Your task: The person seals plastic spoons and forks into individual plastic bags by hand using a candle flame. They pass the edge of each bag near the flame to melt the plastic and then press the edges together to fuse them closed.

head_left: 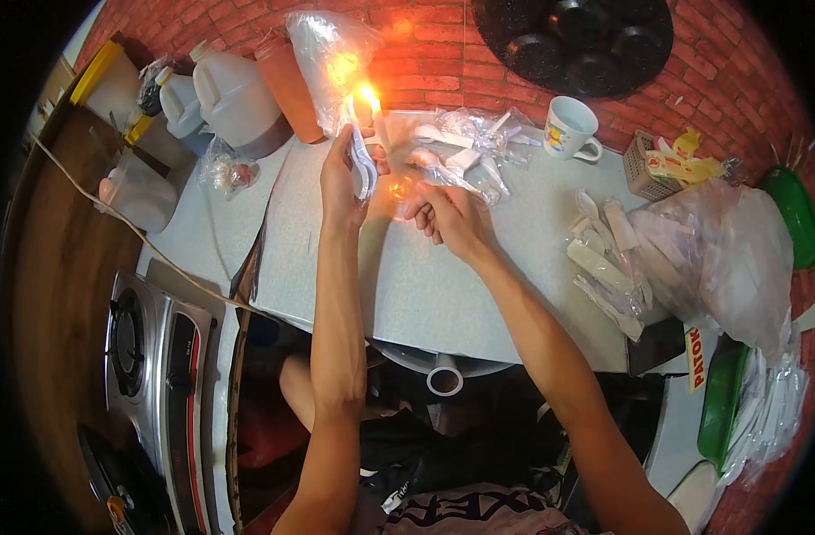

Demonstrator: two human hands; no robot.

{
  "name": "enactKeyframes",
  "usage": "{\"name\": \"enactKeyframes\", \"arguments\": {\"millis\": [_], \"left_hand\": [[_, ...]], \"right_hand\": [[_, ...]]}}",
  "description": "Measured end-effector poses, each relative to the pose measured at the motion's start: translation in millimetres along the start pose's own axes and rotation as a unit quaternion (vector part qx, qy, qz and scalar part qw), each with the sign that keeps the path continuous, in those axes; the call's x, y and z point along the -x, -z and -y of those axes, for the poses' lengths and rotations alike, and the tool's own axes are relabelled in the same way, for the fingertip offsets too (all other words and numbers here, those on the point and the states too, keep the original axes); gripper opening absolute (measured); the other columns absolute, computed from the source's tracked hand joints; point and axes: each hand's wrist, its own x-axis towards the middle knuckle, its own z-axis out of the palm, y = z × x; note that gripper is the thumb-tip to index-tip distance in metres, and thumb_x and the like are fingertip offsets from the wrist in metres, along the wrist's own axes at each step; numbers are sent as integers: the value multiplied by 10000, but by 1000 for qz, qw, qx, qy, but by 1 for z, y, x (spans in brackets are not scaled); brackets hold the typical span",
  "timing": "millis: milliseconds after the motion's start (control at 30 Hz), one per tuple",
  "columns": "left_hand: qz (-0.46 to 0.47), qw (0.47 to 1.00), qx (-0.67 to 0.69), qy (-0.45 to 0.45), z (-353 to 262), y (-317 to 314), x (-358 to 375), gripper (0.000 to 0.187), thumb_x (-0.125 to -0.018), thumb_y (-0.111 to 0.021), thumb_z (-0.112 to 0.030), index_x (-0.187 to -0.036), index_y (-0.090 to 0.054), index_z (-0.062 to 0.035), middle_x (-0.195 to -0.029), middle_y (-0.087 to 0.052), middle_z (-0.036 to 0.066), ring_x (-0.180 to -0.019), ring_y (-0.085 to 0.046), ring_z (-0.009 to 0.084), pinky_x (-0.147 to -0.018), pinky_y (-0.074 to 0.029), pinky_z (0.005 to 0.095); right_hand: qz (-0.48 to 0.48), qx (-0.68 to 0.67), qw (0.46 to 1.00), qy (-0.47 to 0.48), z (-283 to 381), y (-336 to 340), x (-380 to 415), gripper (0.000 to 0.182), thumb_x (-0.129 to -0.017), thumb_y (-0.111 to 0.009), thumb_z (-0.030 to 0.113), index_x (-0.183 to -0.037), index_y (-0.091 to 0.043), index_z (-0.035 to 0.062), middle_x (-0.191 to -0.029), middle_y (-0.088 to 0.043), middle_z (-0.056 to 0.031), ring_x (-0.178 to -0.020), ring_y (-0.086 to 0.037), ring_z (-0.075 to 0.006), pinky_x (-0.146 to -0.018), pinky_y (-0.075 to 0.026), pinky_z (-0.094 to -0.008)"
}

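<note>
My left hand [339, 178] is closed around a white plastic utensil in a clear wrapper [364, 165], held upright. Just to its right stands a lit white candle [380, 129], its flame close to the top of the wrapper. My right hand [448, 217] is at the candle's lower right with its fingers curled in; whether anything is between them is hidden. Beyond it lie several clear-wrapped white plastic utensils [465, 159] on the light tabletop [425, 294].
A mug [570, 129] and a small basket [641, 167] stand at the back right. Bagged utensils [604, 254] lie nearer on the right, beside a large plastic bag [724, 259]. Jugs [240, 96] line the back left. A gas stove [153, 366] sits lower left, with a cord [127, 214] behind it.
</note>
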Motion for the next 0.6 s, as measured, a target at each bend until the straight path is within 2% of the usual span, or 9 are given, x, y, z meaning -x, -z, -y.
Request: {"name": "enactKeyframes", "arguments": {"millis": [133, 200, 267, 367, 600], "left_hand": [[-14, 1000, -26, 10, 3, -8, 4, 345, -1089, -455, -346, -1077, -600, -34, -699, -637, 96, -586, -580, 221, -636, -495, 343], [41, 997, -62, 16, 8, -10, 4, 356, -1094, -436, -358, -1077, -601, -43, -696, -640, 86, -583, -582, 200, -629, -497, 328], [58, 996, -63, 29, 11, -13, 3, 359, -1097, -420, -363, -1076, -599, -53, -703, -647, 79, -580, -586, 184, -627, -502, 323], [64, 995, -59, 45, 13, -19, 4, 375, -1082, -432, -365, -1092, -583, -23, -679, -625, 110, -577, -589, 189, -596, -490, 302], [47, 997, 20, 52, 9, -7, 1, 313, -1075, -487, -356, -1084, -599, -65, -705, -640, 65, -570, -579, 182, -619, -496, 327]], "right_hand": [[-1, -4, 1000, -11, 3, 0, 2, 558, -1067, -440, 433, -822, -707, 8, -664, -587, -21, -525, -526, -82, -455, -421, -228], [-2, -3, 1000, -10, 5, -1, 2, 545, -1065, -442, 420, -825, -704, 6, -664, -586, -20, -525, -525, -82, -456, -420, -227], [-3, -1, 1000, -9, 7, -1, 3, 532, -1063, -445, 406, -827, -702, 4, -663, -586, -20, -525, -524, -81, -457, -419, -227], [-19, 28, 999, -9, 15, -2, 6, 511, -1055, -457, 391, -828, -697, 0, -667, -590, -21, -526, -524, -78, -456, -418, -227], [-12, -6, 1000, 1, 6, 0, 2, 491, -1034, -482, 385, -819, -702, 3, -664, -597, -20, -519, -527, -76, -450, -419, -228]]}}
